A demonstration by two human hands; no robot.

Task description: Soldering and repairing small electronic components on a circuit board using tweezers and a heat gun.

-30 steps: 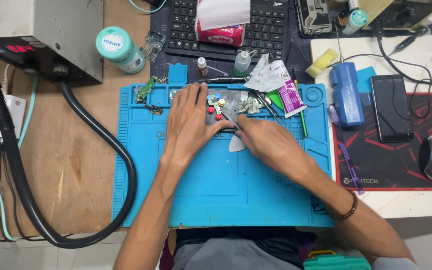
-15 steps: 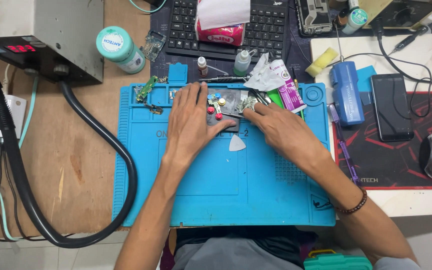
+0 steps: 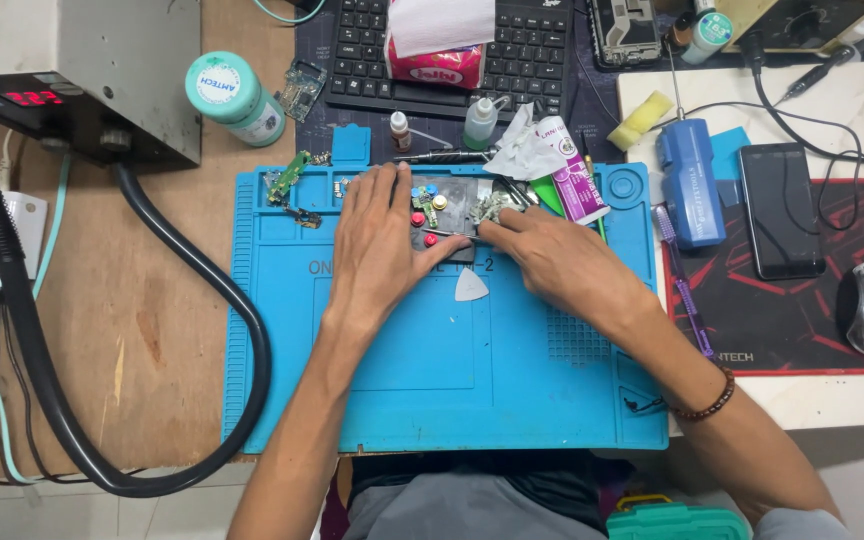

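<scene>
The left hand (image 3: 380, 245) lay flat, fingers spread, pressing a dark board (image 3: 449, 213) at the far middle of the blue mat (image 3: 432, 400). Its red, yellow and blue caps (image 3: 423, 201) sat loose-looking beside the fingertips; a shift of that palm could have scattered them. To the right, the right hand (image 3: 560, 262) pinched a thin tool (image 3: 449, 236) against the board. A slip there could have gouged it or flicked the white pick (image 3: 471, 285) lying just near.
</scene>
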